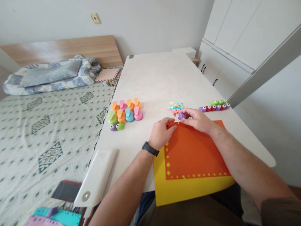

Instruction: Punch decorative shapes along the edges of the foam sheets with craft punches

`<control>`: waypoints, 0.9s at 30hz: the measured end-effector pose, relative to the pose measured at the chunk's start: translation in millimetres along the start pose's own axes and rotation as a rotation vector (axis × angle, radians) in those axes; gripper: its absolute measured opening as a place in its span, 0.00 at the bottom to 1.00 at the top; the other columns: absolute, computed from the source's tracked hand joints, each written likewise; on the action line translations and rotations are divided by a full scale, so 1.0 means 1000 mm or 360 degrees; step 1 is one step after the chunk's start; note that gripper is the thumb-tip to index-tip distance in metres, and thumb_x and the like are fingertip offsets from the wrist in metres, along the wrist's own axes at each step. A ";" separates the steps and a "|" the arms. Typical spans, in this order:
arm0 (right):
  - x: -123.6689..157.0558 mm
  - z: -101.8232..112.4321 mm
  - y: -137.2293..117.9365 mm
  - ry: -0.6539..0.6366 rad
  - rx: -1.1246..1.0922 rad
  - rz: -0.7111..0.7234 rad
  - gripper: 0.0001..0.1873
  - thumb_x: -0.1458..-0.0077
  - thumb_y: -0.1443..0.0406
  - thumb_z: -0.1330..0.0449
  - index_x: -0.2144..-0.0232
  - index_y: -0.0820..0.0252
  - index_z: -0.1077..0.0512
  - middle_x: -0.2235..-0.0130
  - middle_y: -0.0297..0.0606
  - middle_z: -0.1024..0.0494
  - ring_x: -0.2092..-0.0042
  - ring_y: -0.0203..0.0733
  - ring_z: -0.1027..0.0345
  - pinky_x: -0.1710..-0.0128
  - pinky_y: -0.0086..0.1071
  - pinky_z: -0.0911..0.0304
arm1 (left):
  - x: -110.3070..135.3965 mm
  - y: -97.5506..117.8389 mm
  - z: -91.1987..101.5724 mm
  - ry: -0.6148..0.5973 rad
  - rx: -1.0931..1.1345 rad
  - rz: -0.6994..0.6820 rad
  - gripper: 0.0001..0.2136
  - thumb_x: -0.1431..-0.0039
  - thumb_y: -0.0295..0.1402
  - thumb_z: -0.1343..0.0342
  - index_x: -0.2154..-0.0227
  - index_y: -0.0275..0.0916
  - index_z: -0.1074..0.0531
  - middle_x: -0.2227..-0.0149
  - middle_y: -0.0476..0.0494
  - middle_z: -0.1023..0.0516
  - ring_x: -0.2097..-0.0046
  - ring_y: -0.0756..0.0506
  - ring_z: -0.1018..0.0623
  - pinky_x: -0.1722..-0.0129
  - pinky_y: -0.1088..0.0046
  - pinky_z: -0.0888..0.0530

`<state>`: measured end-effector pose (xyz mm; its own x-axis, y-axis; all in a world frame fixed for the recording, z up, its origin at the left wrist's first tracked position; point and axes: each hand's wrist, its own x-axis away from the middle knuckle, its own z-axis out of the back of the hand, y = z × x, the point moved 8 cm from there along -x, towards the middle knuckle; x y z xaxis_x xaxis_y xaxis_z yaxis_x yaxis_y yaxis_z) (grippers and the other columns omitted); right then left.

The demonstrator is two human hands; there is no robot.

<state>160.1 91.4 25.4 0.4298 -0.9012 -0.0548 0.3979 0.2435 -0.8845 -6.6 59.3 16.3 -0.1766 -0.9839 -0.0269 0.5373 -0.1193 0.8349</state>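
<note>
A sheet of orange paper [195,153] with small flower and star shapes punched along its left and near edges lies over a yellow sheet [162,191]. My left hand [162,132] grips the orange sheet's far left corner between thumb and fingers. In my right hand [196,120] is a small purple craft punch [182,116], pinched at the sheet's far edge. One punched hole shows on that edge between the hands. Just beyond the punch lies a pile of coloured paper cutouts [176,106].
Larger craft punches [125,111] stand in rows at the left, with two small ones [117,126] in front. More small punches [215,107] line up at the right. A white power bank [97,175] with a cable lies on the table's left edge, beside a bed [54,125].
</note>
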 end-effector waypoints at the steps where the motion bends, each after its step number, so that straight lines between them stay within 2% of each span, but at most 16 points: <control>1: -0.001 0.002 0.001 0.0036 -0.0051 -0.0013 0.14 0.43 0.59 0.36 0.55 0.58 0.24 0.60 0.38 0.21 0.60 0.43 0.30 0.55 0.37 0.34 | 0.000 0.000 0.000 -0.0002 -0.0002 -0.0005 0.14 0.41 0.35 0.39 0.53 0.41 0.21 0.54 0.44 0.16 0.56 0.43 0.18 0.52 0.66 0.23; 7: -0.003 0.008 0.010 0.0213 -0.0453 -0.0111 0.17 0.40 0.52 0.38 0.57 0.57 0.24 0.59 0.39 0.20 0.60 0.43 0.29 0.56 0.37 0.33 | 0.002 0.002 -0.002 -0.0004 -0.0009 -0.0020 0.13 0.41 0.33 0.41 0.54 0.41 0.21 0.55 0.45 0.16 0.57 0.44 0.18 0.53 0.67 0.23; 14: -0.004 0.011 0.022 0.0325 -0.0744 -0.0241 0.20 0.40 0.48 0.38 0.62 0.58 0.24 0.60 0.42 0.18 0.63 0.42 0.26 0.60 0.35 0.33 | 0.003 0.004 -0.002 0.0001 -0.0048 -0.0034 0.12 0.41 0.33 0.40 0.54 0.41 0.21 0.55 0.45 0.16 0.57 0.44 0.18 0.53 0.68 0.23; 19: -0.006 0.009 0.025 0.0288 -0.0768 -0.0271 0.23 0.39 0.45 0.40 0.63 0.59 0.24 0.60 0.44 0.18 0.63 0.42 0.25 0.62 0.35 0.33 | 0.004 0.010 -0.003 -0.0002 -0.0074 -0.0132 0.13 0.38 0.35 0.42 0.52 0.42 0.22 0.54 0.45 0.16 0.54 0.44 0.18 0.50 0.68 0.24; 27: -0.006 0.002 0.027 0.0215 -0.0695 -0.0304 0.26 0.39 0.42 0.42 0.63 0.58 0.25 0.59 0.43 0.17 0.61 0.42 0.24 0.61 0.34 0.32 | 0.005 0.017 -0.017 -0.0103 -0.0243 -0.0358 0.18 0.35 0.37 0.45 0.44 0.41 0.26 0.53 0.43 0.16 0.52 0.44 0.18 0.48 0.68 0.25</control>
<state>170.2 104.2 2.6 0.2621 -0.9605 0.0931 0.0698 -0.0774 -0.9946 15.6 50.0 21.4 -0.3549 -0.9206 -0.1630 0.5959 -0.3571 0.7193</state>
